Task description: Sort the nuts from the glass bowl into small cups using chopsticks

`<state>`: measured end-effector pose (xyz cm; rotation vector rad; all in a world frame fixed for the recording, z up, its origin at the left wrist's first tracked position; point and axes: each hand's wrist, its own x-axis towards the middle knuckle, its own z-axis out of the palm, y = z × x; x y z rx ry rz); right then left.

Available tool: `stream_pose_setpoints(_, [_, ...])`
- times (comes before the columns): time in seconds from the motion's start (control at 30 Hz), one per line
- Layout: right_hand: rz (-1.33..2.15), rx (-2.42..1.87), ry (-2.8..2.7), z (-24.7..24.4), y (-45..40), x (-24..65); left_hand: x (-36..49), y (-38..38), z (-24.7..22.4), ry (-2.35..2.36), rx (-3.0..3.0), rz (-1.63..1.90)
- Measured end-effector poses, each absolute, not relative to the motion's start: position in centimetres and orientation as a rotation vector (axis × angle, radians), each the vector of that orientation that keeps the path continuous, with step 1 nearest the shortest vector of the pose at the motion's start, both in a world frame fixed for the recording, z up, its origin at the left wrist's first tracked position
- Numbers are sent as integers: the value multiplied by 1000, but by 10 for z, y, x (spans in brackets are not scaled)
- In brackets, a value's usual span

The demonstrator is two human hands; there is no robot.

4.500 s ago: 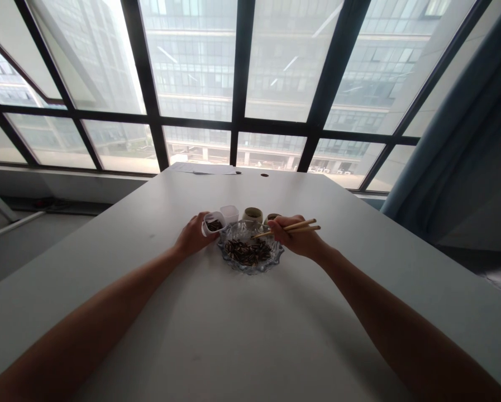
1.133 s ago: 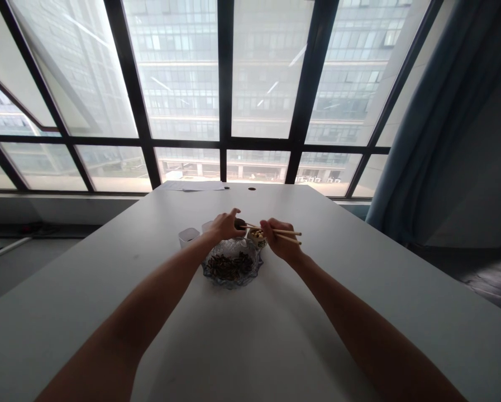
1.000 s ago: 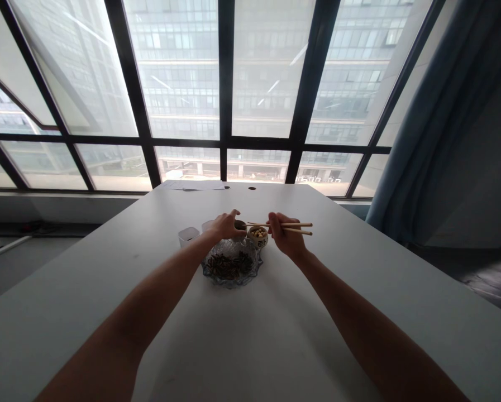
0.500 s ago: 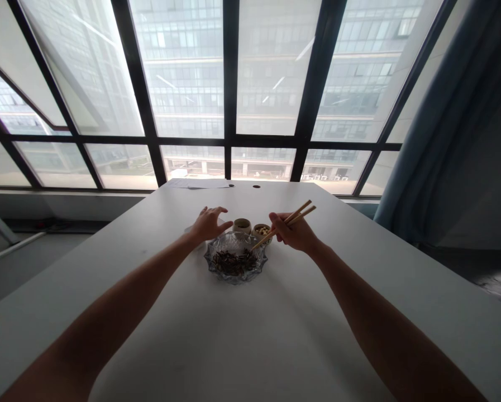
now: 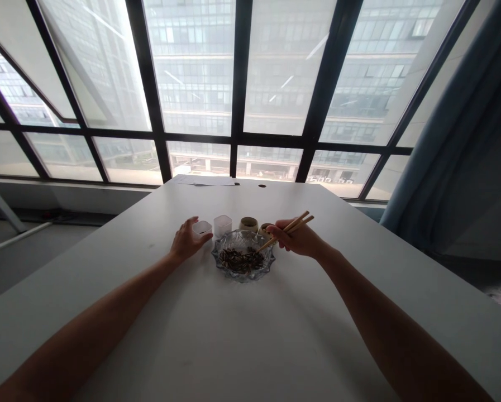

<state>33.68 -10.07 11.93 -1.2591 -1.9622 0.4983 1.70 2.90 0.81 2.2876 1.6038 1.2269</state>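
Observation:
A scalloped clear glass bowl point(image 5: 243, 273) holds dark, elongated seeds point(image 5: 241, 259) that look like sunflower seeds. My right hand point(image 5: 298, 237) grips a pair of wooden chopsticks point(image 5: 290, 228), their tips down among the seeds at the bowl's right side. To the left, my left hand point(image 5: 187, 240) is open, thumb and fingers spread around the near left side of a small translucent cup point(image 5: 202, 228); whether it touches the cup I cannot tell. A second translucent cup point(image 5: 222, 225) stands between that cup and the bowl.
Behind the bowl are two small pale-green cups: one point(image 5: 249, 224) in full view, another point(image 5: 265, 229) partly covered by my right hand. Paper sheets point(image 5: 204, 180) lie at the far end of the white table point(image 5: 233, 335). Windows stand beyond, and a blue curtain point(image 5: 434, 145) hangs at right.
My left hand has moved left and toward me, uncovering the two translucent cups. My right hand keeps the chopsticks in the bowl. The view has shifted slightly.

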Motion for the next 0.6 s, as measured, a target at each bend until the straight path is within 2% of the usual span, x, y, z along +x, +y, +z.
stream_pose_setpoints(0.17, [511, -1266, -1882, 119, -98, 341, 19, 27, 6, 1595, 2224, 1209])
stream_pose_setpoints(0.4, [523, -1286, -1428, 115, -84, 351, 20, 26, 6, 1389, 2234, 1315])
stream_pose_setpoints(0.6, [184, -1147, -1304, 104, -87, 329, 21, 26, 7, 1372, 2195, 1310])
